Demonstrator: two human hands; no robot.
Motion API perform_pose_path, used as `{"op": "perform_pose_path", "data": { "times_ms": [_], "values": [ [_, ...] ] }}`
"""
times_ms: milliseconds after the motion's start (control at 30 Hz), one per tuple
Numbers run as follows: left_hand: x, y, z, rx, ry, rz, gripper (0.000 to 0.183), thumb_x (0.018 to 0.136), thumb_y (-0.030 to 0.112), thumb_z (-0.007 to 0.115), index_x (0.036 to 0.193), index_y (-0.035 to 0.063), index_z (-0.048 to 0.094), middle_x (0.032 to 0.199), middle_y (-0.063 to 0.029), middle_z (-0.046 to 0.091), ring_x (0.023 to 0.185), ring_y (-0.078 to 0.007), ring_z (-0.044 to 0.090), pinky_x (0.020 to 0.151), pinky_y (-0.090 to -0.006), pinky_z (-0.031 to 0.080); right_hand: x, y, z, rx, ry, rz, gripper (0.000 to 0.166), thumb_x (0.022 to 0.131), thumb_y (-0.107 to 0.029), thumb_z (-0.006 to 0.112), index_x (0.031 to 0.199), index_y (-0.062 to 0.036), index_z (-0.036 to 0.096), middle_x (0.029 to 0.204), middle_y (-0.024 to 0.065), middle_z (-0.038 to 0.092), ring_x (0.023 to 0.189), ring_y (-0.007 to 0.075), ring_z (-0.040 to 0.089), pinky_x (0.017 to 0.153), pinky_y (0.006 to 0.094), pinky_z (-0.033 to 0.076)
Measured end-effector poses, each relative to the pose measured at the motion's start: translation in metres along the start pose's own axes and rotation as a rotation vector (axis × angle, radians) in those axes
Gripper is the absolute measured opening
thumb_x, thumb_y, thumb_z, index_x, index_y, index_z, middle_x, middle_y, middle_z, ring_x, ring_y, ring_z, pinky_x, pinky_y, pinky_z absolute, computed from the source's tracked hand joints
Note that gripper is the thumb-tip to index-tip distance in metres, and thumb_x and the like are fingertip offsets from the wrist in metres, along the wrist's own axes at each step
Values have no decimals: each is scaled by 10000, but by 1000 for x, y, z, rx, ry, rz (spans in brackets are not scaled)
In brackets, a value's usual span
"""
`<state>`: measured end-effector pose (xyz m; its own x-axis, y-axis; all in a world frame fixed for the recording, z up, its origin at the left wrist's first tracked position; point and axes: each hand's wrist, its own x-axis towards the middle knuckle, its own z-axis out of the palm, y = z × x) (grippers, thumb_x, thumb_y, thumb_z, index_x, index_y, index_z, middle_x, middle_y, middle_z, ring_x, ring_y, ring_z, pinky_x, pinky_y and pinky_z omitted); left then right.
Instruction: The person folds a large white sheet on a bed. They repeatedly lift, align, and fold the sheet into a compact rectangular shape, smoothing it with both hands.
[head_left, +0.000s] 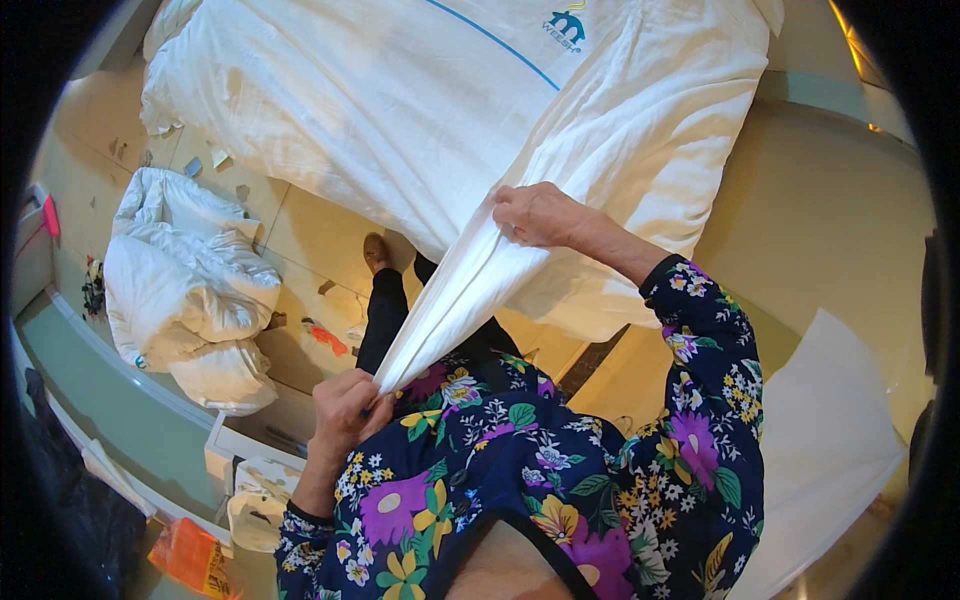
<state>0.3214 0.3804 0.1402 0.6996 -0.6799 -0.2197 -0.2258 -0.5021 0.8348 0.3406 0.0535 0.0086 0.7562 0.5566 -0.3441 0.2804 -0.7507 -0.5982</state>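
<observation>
A large white fabric cover (360, 112) with a blue stripe and a printed logo spreads out before me, its near corner drawn toward my body. My left hand (349, 409) grips the narrow end of that corner close to my waist. Further up the same edge, my right hand (536, 214) pinches the cloth between thumb and fingers. The stretch of edge between both hands is pulled taut and shows a long seam or closure line; which of these I cannot tell. Folds run from my right hand toward the far side. What lies beneath the cover is hidden.
A bundled white quilt (191, 292) lies on the tiled floor to the left, with scraps and a red-orange piece (326, 339) near it. An orange plastic bag (191, 559) and black plastic (82, 487) are at lower left. A white sheet (821, 450) is at right.
</observation>
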Motion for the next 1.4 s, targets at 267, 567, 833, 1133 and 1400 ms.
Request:
{"op": "perform_pose_path", "data": {
  "times_ms": [267, 567, 833, 1133, 1400],
  "values": [
    [-11, -13, 11, -26, 62, -56, 122, 590, 16, 619, 589, 43, 500, 513, -56, 459, 427, -174, 473, 382, -260, 366, -9, 15, -9, -124, -145, 98, 105, 638, -89, 523, 732, -41, 521, 707, 102, 513, 681, 288, 548, 574, 383, 439],
    [-25, -16, 10, -78, 88, -25, 142, 586, 41, 650, 595, 46, 508, 535, -69, 490, 441, -189, 487, 389, -268, 370, 16, 25, -33, -227, -65, 160, 192, 677, -89, 509, 868, -69, 515, 697, 99, 544, 699, 278, 560, 553, 382, 440],
    [-26, -5, 1, -109, 132, -115, 152, 580, 34, 649, 565, 46, 498, 504, -67, 466, 415, -197, 463, 378, -271, 359, 14, 53, -36, -356, -269, 350, 96, 666, -107, 497, 727, -67, 560, 674, 132, 570, 698, 298, 569, 588, 401, 442],
    [13, -11, -20, -50, 255, -112, 117, 642, 38, 571, 580, 11, 475, 495, -83, 427, 431, -198, 425, 424, -273, 318, 22, 58, -118, -336, 792, 315, 58, 655, -64, 503, 695, -104, 494, 674, 83, 484, 602, 288, 517, 491, 390, 416],
    [30, -72, -35, -43, 153, -313, 190, 671, 81, 567, 556, 9, 433, 489, -75, 388, 443, -156, 394, 443, -268, 309, 79, 89, -58, -410, 659, 369, 60, 607, -55, 526, 618, -93, 481, 659, 77, 473, 637, 269, 503, 556, 373, 391]
  ]
}}
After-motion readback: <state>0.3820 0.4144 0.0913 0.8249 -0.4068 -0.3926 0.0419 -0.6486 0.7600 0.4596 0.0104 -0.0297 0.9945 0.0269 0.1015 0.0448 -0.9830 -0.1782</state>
